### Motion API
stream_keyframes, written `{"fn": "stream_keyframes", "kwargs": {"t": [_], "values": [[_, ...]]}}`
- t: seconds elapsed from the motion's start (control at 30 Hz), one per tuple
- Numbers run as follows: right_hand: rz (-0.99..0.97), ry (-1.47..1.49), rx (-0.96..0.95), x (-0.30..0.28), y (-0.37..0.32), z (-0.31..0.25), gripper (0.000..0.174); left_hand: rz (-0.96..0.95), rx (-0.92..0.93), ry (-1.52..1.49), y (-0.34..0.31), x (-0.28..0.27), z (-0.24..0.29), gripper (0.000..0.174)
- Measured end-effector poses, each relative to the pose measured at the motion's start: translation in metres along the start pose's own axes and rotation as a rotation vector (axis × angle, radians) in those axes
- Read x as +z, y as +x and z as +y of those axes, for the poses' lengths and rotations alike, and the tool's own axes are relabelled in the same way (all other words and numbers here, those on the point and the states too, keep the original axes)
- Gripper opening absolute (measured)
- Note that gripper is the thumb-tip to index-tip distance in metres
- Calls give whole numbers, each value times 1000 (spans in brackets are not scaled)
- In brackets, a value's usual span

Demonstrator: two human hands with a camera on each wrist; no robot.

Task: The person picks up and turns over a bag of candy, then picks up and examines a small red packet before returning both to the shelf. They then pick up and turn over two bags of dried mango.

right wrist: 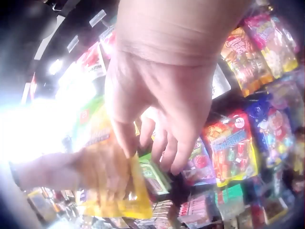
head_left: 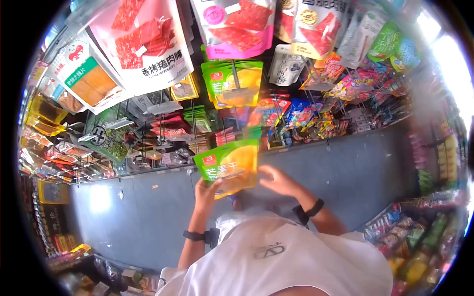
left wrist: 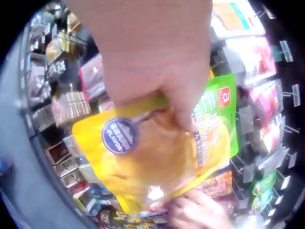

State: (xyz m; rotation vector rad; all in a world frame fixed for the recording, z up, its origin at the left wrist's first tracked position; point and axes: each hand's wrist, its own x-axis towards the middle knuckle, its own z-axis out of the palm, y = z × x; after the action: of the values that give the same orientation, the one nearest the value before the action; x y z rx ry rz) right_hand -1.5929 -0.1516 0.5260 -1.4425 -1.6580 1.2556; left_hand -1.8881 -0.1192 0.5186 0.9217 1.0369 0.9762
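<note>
A green and yellow pouch of dried mango (head_left: 236,163) hangs upright before my chest. My left hand (head_left: 207,191) grips it by its lower left side. In the left wrist view the thumb lies over the front of the pouch (left wrist: 162,164), and the other fingers are hidden behind it. Just off the pouch's right edge is my right hand (head_left: 279,181), its fingers loosely bent with nothing between them. The right wrist view shows this hand (right wrist: 159,95) from above, thumb and fingers apart, with the thumb tip overlapping the edge of the yellow pouch.
More mango pouches (head_left: 232,86) hang on a hook ahead, below large pork jerky bags (head_left: 237,27). Candy bags (head_left: 301,112) fill the hooks to the right. A grey floor (head_left: 143,207) lies below the rack, with stocked shelves (head_left: 414,241) behind on the right.
</note>
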Motion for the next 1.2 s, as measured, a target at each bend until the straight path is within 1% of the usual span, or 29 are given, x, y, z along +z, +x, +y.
{"fn": "stream_keyframes", "kwargs": {"t": [0.03, 0.07, 0.13, 0.2, 0.27, 0.37, 0.43, 0.53, 0.6, 0.63, 0.67, 0.73, 0.77, 0.87, 0.9, 1.0, 1.03, 1.07, 1.13, 1.17, 1.2], "values": [[57, 81, 1, -5, 18, 10, 46, 55, 24, 20, 4, -17, -14, 22], [115, 161, 1, -15, 39, 14, 46, 98, 25, 21, 7, -35, -25, 23], [265, 244, 56, -40, 85, 11, 45, 185, 29, 22, 12, -66, -39, 24], [451, 248, -23, -61, 137, 18, 51, 267, -24, -66, 11, -76, -29, 26], [658, 82, -124, -73, 188, 31, 65, 360, -74, -117, 17, -90, -29, 27], [714, 160, -256, -78, 244, 58, 72, 375, -77, -110, 25, -100, -34, 27], [595, 273, -188, -73, 255, 53, 72, 380, -64, -104, 29, -101, -34, 26], [545, 284, -129, -60, 254, 35, 52, 373, -56, -90, 34, -99, -33, 24], [506, 392, -142, -55, 251, 25, 44, 362, -57, -101, 35, -96, -30, 22], [522, 322, -121, -52, 248, 21, 36, 363, -54, -103, 35, -95, -29, 21], [548, 265, -128, -49, 243, 17, 38, 364, -49, -103, 35, -93, -27, 20], [600, 149, -146, -45, 230, -9, 41, 368, -42, -94, 37, -87, -21, 18], [655, 91, -120, -45, 226, -10, 43, 374, -42, -84, 36, -84, -16, 17], [761, -3, -6, -49, 222, 0, 39, 389, -38, -81, 35, -70, -11, 17], [776, -65, -5, -53, 218, -3, 39, 398, -37, -84, 34, -66, -10, 18], [773, -227, -74, -61, 212, 10, 39, 430, -24, -98, 32, -60, -12, 24], [713, -249, -100, -64, 197, -9, 37, 458, -8, -99, 30, -57, -11, 25], [648, -206, -188, -65, 189, -13, 35, 482, 15, -139, 28, -53, -9, 24], [440, -372, 31, -72, 167, -35, 34, 505, 60, -217, 27, -41, -4, 24], [410, -327, -36, -72, 155, -48, 36, 538, 17, -225, 26, -36, 2, 23], [385, -282, -99, -72, 144, -60, 37, 532, 24, -231, 25, -31, 4, 23]]}}
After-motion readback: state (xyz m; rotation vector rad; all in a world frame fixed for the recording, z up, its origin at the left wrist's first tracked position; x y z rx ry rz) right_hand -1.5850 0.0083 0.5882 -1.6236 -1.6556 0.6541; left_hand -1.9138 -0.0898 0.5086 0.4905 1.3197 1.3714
